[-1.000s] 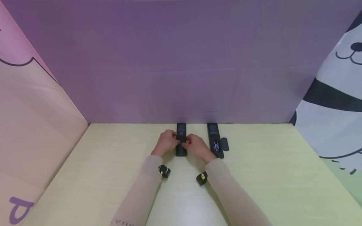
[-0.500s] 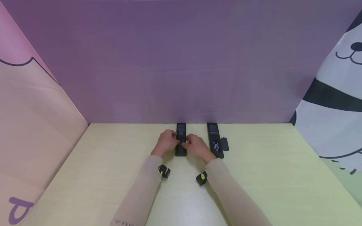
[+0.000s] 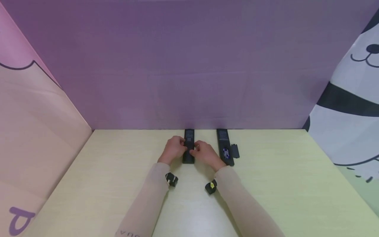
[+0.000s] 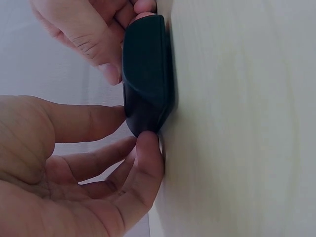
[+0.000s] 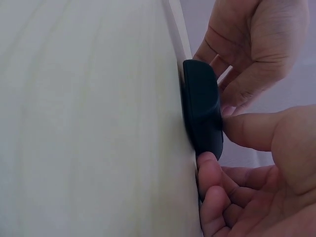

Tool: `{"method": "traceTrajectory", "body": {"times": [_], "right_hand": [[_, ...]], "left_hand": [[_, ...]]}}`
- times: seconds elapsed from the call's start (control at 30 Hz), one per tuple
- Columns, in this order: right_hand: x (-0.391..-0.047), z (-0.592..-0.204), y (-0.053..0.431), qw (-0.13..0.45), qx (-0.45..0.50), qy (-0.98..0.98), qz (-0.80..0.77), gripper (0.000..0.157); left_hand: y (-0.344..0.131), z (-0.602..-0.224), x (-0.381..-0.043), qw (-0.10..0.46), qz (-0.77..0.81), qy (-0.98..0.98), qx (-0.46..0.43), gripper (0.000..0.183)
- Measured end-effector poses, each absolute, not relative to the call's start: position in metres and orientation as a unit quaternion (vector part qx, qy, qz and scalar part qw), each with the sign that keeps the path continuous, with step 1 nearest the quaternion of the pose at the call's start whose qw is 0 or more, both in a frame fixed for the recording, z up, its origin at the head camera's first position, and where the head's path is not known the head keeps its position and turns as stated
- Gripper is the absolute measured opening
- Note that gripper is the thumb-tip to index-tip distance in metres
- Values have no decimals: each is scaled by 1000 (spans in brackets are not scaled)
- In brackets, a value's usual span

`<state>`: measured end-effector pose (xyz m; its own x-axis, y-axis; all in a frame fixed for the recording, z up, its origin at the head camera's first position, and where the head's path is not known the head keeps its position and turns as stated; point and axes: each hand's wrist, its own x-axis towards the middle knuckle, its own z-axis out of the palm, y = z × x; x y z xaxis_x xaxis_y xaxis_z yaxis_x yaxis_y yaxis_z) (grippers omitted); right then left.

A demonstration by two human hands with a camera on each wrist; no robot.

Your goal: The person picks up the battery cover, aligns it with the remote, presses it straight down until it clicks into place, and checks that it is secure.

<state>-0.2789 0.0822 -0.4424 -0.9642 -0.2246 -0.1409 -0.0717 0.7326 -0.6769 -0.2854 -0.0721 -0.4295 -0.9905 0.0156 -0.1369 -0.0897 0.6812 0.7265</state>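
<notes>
A black remote control [image 3: 188,158] lies lengthwise on the table, printed back face up. Both hands hold it by its long sides, thumbs on the back face. My left hand [image 3: 174,149] grips the left side; in the left wrist view its thumb [image 4: 86,123] presses the top while curled fingers touch the lower edge. From the opposite side my right hand [image 3: 206,153] grips it the same way, the thumb [image 5: 252,131] against the back face in the right wrist view. The remote's near end [image 5: 201,91] faces both wrist cameras.
Right of the hands lies a second black remote [image 3: 224,141], its battery compartment exposed with batteries [image 3: 226,153] inside. A loose battery cover [image 3: 235,151] sits beside it. The pale table [image 3: 103,184] ends at a purple backdrop [image 3: 189,65] just behind both remotes.
The near end of the gripped remote has edged very slightly left. Both hands keep nearly the same hold, and the second remote and loose cover stay put.
</notes>
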Motion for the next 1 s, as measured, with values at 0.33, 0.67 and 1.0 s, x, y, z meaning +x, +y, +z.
{"method": "traceTrajectory", "body": {"times": [0.33, 0.67, 1.0], "right_hand": [[-282, -429, 96, 118, -100, 917, -368, 48], [-286, -400, 122, 71, -136, 908, -390, 45], [-289, -382, 145, 19, -129, 894, -430, 39]], "left_hand": [[-71, -424, -284, 45, 391, 919, -9, 36], [-66, -416, -284, -81, 488, 869, 35, 26], [-61, -407, -283, -142, 559, 815, 51, 21]]}}
